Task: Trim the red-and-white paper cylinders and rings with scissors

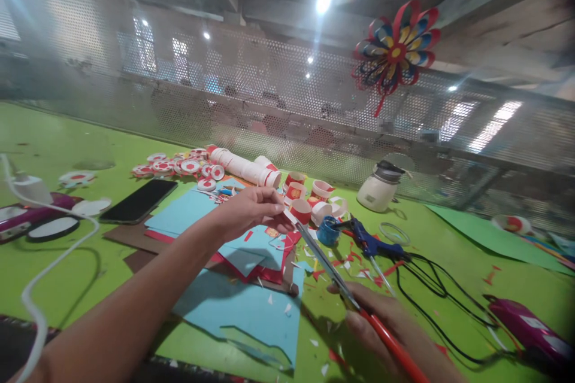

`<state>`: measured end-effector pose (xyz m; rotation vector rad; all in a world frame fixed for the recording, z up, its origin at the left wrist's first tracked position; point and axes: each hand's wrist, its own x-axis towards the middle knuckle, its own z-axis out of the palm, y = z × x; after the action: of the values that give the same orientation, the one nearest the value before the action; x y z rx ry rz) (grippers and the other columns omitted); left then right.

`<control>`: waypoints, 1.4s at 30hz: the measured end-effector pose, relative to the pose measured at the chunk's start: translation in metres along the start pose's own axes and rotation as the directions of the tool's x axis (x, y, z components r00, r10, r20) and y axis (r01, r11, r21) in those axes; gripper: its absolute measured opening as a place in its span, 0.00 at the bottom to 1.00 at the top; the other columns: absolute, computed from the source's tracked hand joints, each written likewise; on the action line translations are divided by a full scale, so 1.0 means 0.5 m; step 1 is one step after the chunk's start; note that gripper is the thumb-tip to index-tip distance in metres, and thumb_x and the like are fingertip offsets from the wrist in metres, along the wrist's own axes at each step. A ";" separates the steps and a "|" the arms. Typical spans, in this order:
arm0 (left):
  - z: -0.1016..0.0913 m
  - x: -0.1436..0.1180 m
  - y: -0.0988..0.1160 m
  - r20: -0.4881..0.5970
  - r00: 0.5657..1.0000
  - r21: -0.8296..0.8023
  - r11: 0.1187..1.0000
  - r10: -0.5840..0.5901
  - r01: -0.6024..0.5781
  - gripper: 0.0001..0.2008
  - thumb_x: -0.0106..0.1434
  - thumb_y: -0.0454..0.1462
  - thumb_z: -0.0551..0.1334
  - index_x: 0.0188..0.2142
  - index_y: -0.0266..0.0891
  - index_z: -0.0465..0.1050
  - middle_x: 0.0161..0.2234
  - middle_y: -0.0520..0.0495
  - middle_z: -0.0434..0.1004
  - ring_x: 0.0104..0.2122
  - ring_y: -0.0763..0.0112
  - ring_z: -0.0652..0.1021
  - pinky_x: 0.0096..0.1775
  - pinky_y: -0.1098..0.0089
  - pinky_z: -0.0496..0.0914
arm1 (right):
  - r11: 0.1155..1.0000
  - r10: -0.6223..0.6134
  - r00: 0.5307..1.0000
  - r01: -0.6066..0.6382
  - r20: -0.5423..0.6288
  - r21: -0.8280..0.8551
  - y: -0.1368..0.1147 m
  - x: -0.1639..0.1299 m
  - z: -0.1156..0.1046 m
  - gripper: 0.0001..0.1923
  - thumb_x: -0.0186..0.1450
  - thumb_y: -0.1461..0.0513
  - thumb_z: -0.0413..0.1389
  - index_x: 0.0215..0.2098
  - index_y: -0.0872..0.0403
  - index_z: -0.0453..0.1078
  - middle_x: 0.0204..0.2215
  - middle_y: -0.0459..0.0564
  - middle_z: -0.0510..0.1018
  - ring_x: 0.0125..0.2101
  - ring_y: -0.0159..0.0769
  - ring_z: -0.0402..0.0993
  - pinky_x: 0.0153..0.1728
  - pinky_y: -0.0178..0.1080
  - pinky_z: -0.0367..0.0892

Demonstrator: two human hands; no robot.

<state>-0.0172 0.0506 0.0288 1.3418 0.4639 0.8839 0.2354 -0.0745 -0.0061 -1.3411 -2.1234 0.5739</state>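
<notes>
My left hand (pixel 251 210) pinches a small white paper piece (pixel 291 216) between thumb and fingers, above the stacked coloured paper. My right hand (pixel 390 326) is closed around the red handles of a pair of scissors (pixel 324 260). Their blade tips reach up to the paper piece at my left fingertips; whether they are cutting into it I cannot tell. Light blue paper sheets (pixel 182 212) lie under and beside my left hand, with red and brown sheets below them. Just beyond my fingers stand several red and white paper cup pieces (pixel 299 209).
A blue glue gun (pixel 371 242) with a black cable lies right of a blue tape roll (pixel 329 231). A phone (pixel 139 200), a row of stacked paper cups (pixel 245 166), a cream jug (pixel 380 188) and a purple power strip (pixel 525 329) are around. Paper scraps litter the green table (pixel 359 359).
</notes>
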 end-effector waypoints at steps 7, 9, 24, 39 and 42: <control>0.006 -0.003 0.005 -0.061 0.994 -0.019 0.996 0.091 -0.092 0.07 0.57 0.35 0.63 0.29 0.33 0.67 0.28 0.41 0.79 0.31 0.66 0.79 0.37 0.64 0.72 | 0.999 -0.034 0.999 0.035 -0.042 0.015 -0.010 0.019 -0.002 0.25 0.64 0.47 0.45 0.44 0.55 0.71 0.17 0.44 0.68 0.17 0.31 0.62 0.19 0.32 0.59; 0.014 -0.005 0.008 -0.089 0.988 -0.040 0.991 0.127 -0.130 0.07 0.57 0.35 0.63 0.28 0.33 0.66 0.29 0.41 0.79 0.31 0.66 0.79 0.37 0.65 0.72 | 0.999 -0.040 0.996 0.040 -0.082 0.001 -0.012 0.023 0.000 0.25 0.63 0.46 0.45 0.43 0.56 0.72 0.16 0.43 0.64 0.17 0.29 0.58 0.19 0.32 0.56; 0.068 -0.008 0.010 -0.311 0.935 -0.118 0.969 0.172 -0.217 0.05 0.57 0.34 0.63 0.28 0.34 0.67 0.30 0.44 0.79 0.29 0.69 0.79 0.36 0.69 0.72 | 0.997 -0.073 0.989 0.075 -0.128 0.012 -0.020 0.035 0.000 0.26 0.64 0.45 0.43 0.43 0.52 0.73 0.17 0.43 0.63 0.18 0.30 0.59 0.21 0.32 0.57; 0.023 -0.027 0.038 -0.051 0.993 0.015 0.994 0.105 -0.104 0.04 0.57 0.33 0.61 0.28 0.32 0.67 0.28 0.41 0.78 0.29 0.66 0.79 0.33 0.67 0.71 | 0.971 -0.224 0.970 0.214 0.094 0.106 0.008 0.024 -0.039 0.20 0.65 0.51 0.48 0.48 0.52 0.69 0.24 0.46 0.72 0.23 0.31 0.66 0.26 0.31 0.62; 0.021 -0.025 0.035 -0.031 0.997 0.031 0.997 0.069 -0.068 0.04 0.57 0.32 0.60 0.28 0.32 0.67 0.26 0.42 0.78 0.27 0.67 0.78 0.32 0.67 0.70 | 0.971 -0.229 0.968 0.220 0.102 0.091 0.016 0.025 -0.033 0.23 0.64 0.50 0.49 0.51 0.53 0.68 0.30 0.51 0.76 0.29 0.36 0.71 0.30 0.34 0.65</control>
<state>-0.0220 0.0341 0.0455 1.3793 0.4604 0.9592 0.2473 -0.0587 0.0042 -1.0290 -2.2788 0.6441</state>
